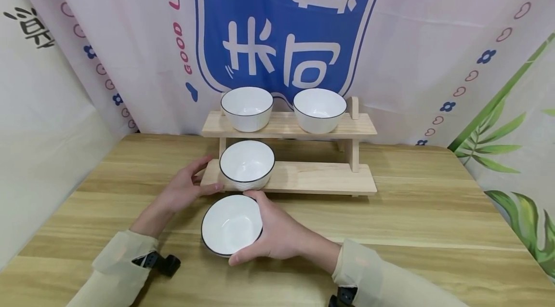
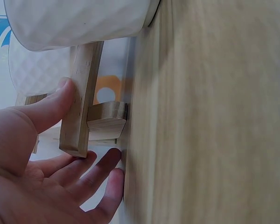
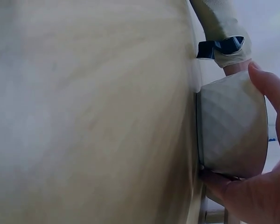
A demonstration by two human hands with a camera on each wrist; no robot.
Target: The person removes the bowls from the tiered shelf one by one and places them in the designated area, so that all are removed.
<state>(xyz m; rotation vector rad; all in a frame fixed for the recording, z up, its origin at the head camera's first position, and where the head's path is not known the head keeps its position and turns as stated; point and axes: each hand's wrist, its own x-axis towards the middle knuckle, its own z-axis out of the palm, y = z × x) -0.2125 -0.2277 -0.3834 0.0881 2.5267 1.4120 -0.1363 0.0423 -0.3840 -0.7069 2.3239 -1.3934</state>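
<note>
My right hand (image 1: pixel 282 232) grips a white bowl (image 1: pixel 231 225) with a dark rim, thumb on its near side and fingers on its far side. The bowl is upright, just in front of a two-tier wooden stand (image 1: pixel 321 178); whether its base touches the table cannot be told. In the right wrist view the held bowl (image 3: pixel 233 126) shows a faceted outer wall. At the stand's lower left end, my left hand (image 1: pixel 184 189) holds the shelf board (image 2: pixel 79 107) between thumb and fingers. Another white bowl (image 1: pixel 247 162) sits on the left of that lower shelf.
Two matching bowls, one left (image 1: pixel 247 107) and one right (image 1: pixel 320 109), stand on the upper shelf (image 1: pixel 282 126). Behind the wood-grain table (image 1: pixel 412 230) hangs a printed curtain (image 1: pixel 143 56). The lower shelf's right half is bare.
</note>
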